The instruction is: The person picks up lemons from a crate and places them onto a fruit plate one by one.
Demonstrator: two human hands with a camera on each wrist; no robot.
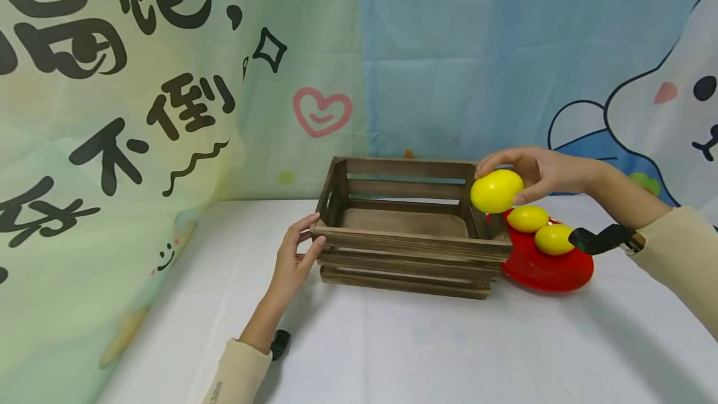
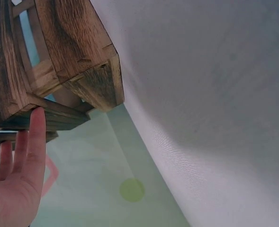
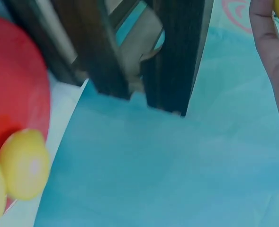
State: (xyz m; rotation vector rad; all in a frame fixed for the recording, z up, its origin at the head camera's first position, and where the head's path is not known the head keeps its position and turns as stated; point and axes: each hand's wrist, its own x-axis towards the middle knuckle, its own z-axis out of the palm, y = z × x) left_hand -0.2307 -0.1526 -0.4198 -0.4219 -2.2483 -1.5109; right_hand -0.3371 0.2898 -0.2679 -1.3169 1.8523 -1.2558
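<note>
A slatted brown wooden crate (image 1: 415, 245) stands on the white table. My left hand (image 1: 293, 254) holds its front left corner, thumb on the front and fingers at the side. In the left wrist view, the fingers (image 2: 35, 142) reach up to the wood with their tips touching it; the thumb is out of sight. My right hand (image 1: 538, 170) grips a yellow lemon (image 1: 497, 191) above the crate's right end. Below it, two more lemons (image 1: 528, 219) (image 1: 554, 239) lie on a red plate (image 1: 552, 273) to the right of the crate.
A green and blue printed cloth (image 1: 314, 30) with dark lettering and cartoon figures hangs behind the table. The white table covering (image 1: 392, 354) extends in front of the crate. The red plate (image 3: 16, 71) sits close beside the crate's right end.
</note>
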